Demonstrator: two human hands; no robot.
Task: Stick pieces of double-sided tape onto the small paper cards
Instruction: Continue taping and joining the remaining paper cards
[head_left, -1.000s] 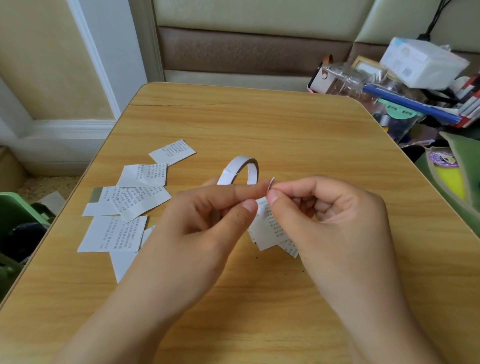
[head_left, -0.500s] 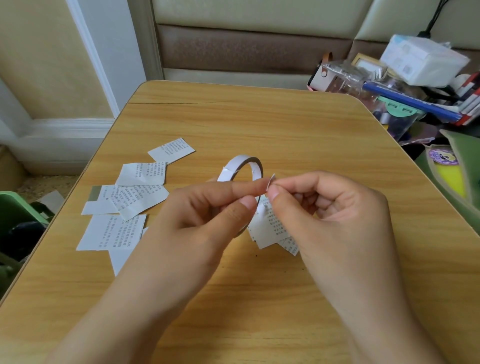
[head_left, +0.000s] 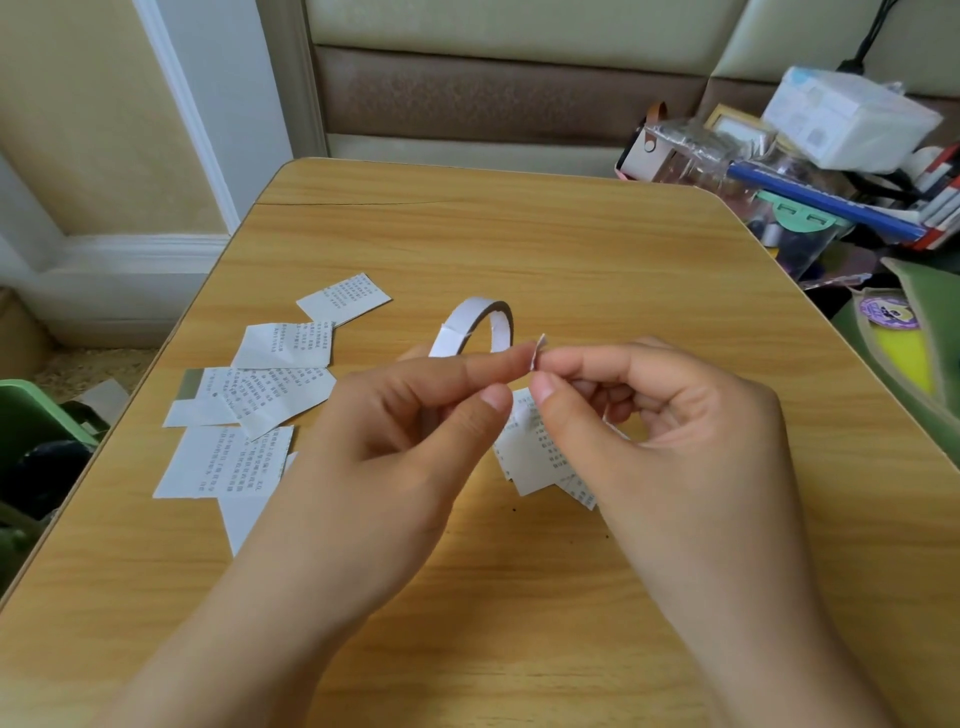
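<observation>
Fingers of both hands, left hand and right hand, pinch a small tape piece above printed cards.

Soft even daylight, faint shadows, sharp focus, wide-angle edge bending

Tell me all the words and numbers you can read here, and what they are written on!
None can be read for sure.
Paper cards on the table: rows of tiny printed characters, too small to read.
Cards under the right hand: the same tiny print, unreadable.
White box: faint marks, too blurred.
Purple round sticker: a picture, any words too blurred.
Tape roll behind the left hand: no print visible.
</observation>
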